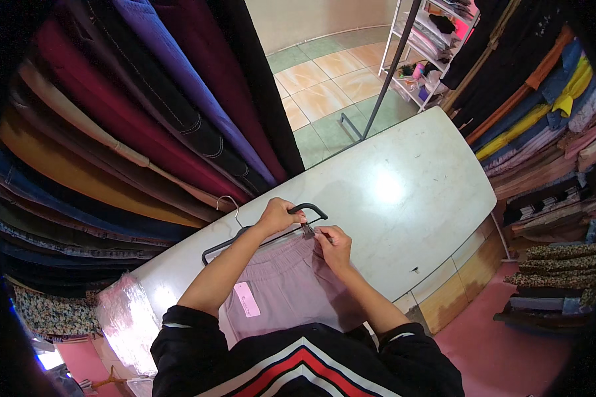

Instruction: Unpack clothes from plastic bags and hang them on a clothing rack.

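A black clip hanger [309,207] with a metal hook [234,204] lies over the white table in front of me. My left hand [278,217] grips the hanger near its right end, thumb by a dark clip [307,231]. The fingers of my right hand [335,246] pinch the waistband beside that clip. Below the hanger lie mauve pants [283,283] with an elastic waist. A pink tag [247,299] bearing writing hangs on their left side. My left forearm hides part of the hanger, and my torso covers the lower part of the pants.
The white table [417,164] extends to the right. A clear plastic bag [129,317] lies at its left end. Hanging garments [129,144] crowd the left side, and more clothes [536,114] hang at right. A dark metal pole [390,74] and a white shelf rack [427,54] stand beyond.
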